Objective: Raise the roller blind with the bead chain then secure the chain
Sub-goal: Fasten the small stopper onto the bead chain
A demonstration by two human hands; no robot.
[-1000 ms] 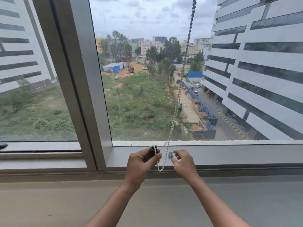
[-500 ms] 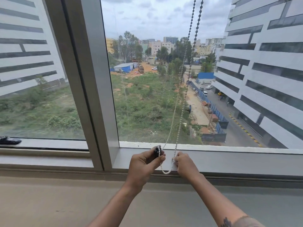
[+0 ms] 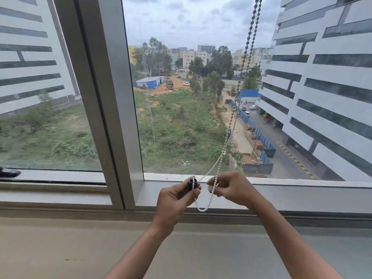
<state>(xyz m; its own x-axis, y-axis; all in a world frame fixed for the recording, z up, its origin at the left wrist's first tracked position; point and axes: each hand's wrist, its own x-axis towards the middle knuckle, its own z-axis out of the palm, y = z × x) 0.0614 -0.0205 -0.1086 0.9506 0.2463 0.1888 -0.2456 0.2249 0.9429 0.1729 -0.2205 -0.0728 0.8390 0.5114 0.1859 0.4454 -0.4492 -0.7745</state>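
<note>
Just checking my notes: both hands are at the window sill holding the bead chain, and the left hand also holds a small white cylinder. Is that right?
Not quite. The head view shows the small cylinder in the left hand is black, not white. The rest holds: both hands are at the window sill, and the right hand pinches the bead chain too.

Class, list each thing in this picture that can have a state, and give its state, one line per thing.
Bead chain: two strands hang taut from above, the bottom loop slack between the hands.
Left hand: grips a small black holder, the chain lying over it.
Right hand: pinches the chain's other strand.
Roller blind: out of view, the glass uncovered.
Dark object on the left sill: lying flat.
</note>
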